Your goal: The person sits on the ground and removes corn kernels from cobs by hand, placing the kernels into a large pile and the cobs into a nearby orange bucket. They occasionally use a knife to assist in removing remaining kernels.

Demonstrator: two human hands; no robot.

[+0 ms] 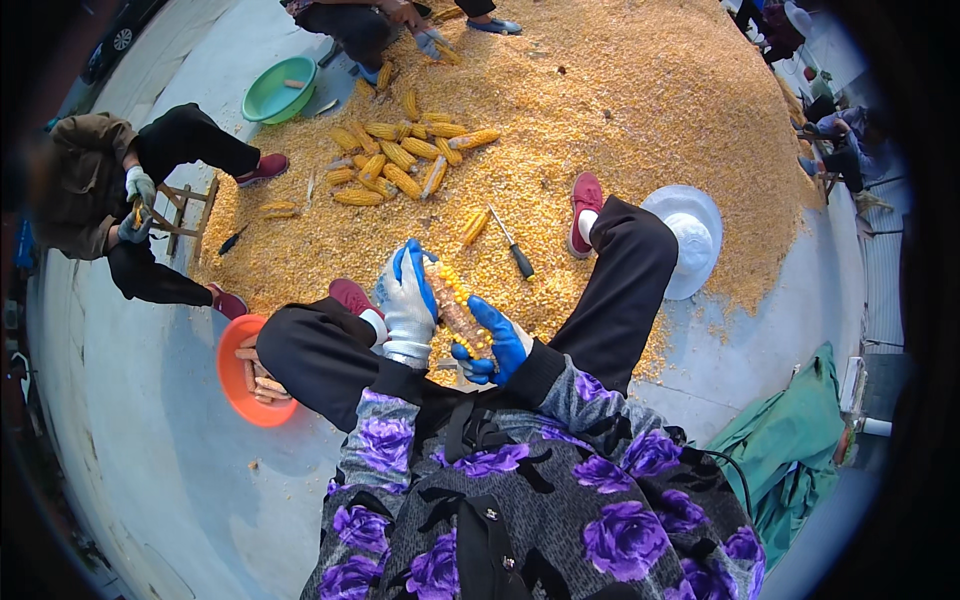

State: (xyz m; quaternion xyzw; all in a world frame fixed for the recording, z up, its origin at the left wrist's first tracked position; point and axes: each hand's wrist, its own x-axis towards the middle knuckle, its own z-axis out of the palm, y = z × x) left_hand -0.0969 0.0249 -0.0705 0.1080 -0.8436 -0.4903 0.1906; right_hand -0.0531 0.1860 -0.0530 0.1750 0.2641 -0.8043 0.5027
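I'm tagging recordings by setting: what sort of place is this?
Likely an outdoor yard: a heap of corn kernels lies spread on sunlit pale ground, with a dark vehicle parked beyond.

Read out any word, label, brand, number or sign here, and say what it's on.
No text can be read.
Left hand and right hand, gloved, on the corn cob: none legible.
Screwdriver: any marking is too small.
Car, top left: too small to tell.

My left knee (305,345) and right knee (640,245) are walling in my left hand (405,305) and right hand (500,340), with an orange basin (230,375) and a white hat (692,232) sitting just outside. Ahead, a screwdriver (520,262) and loose corn (474,228) are lying in the way; heaped cobs (397,155) are blocking farther left, while spread kernels (580,120) rightward are leaving room.
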